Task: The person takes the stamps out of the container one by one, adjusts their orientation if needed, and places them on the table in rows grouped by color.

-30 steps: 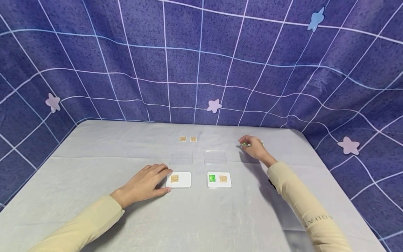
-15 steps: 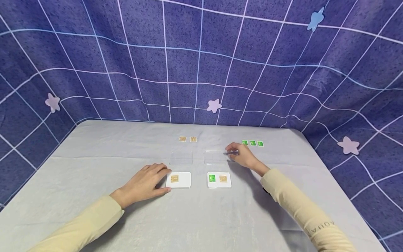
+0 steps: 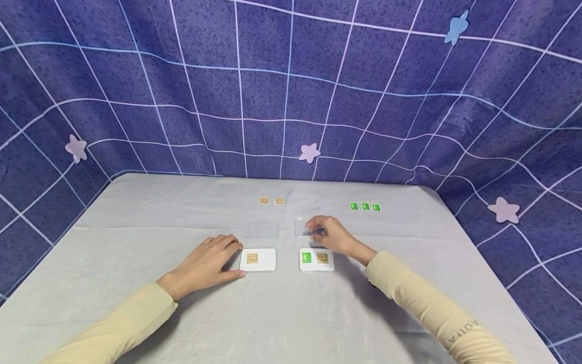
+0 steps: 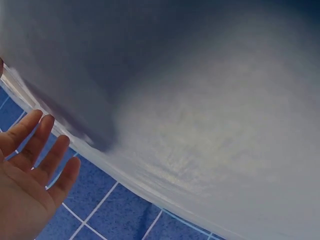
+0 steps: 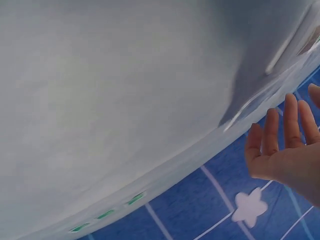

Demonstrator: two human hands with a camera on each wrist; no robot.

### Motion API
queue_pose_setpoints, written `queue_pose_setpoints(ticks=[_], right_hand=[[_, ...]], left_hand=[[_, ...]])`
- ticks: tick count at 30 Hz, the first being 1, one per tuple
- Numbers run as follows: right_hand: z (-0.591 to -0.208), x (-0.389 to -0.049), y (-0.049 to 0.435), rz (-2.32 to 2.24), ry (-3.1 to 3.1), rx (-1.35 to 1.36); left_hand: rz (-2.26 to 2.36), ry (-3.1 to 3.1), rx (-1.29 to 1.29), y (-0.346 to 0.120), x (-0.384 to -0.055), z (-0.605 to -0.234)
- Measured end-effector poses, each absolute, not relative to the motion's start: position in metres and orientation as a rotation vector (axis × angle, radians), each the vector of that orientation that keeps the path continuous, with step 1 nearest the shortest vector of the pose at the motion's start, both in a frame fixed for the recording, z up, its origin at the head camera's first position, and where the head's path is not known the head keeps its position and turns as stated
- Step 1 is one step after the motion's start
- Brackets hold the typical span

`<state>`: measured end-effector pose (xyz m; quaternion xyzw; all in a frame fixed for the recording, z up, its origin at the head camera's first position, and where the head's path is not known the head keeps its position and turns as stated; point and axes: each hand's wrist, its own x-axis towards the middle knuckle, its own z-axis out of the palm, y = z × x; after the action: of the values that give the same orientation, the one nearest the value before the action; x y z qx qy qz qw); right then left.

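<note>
The right hand (image 3: 335,235) has its thumb and fingers clamped on a small dark piece (image 3: 317,231), too small for me to make out, above a clear tray (image 3: 300,228). Just this side is a white tray (image 3: 314,267) bearing one green square (image 3: 306,258) and one tan square (image 3: 322,258). The left hand (image 3: 205,265) keeps thumb and fingers apart around the left end of another white tray (image 3: 267,259). Farther across the tabletop (image 3: 291,318) lie two tan squares (image 3: 279,201) and three green squares (image 3: 366,207).
</note>
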<state>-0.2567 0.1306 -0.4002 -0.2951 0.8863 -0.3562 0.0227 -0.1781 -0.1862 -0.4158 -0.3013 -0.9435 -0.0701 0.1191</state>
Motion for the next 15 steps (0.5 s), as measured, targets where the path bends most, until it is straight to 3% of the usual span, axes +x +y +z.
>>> queue_pose_setpoints(ticks=[15], right_hand=[[-0.399,-0.235,0.088,-0.992,2.721,-1.072]], left_hand=[[-0.219,-2.767,-0.878,-0.187,-0.178,-0.415]])
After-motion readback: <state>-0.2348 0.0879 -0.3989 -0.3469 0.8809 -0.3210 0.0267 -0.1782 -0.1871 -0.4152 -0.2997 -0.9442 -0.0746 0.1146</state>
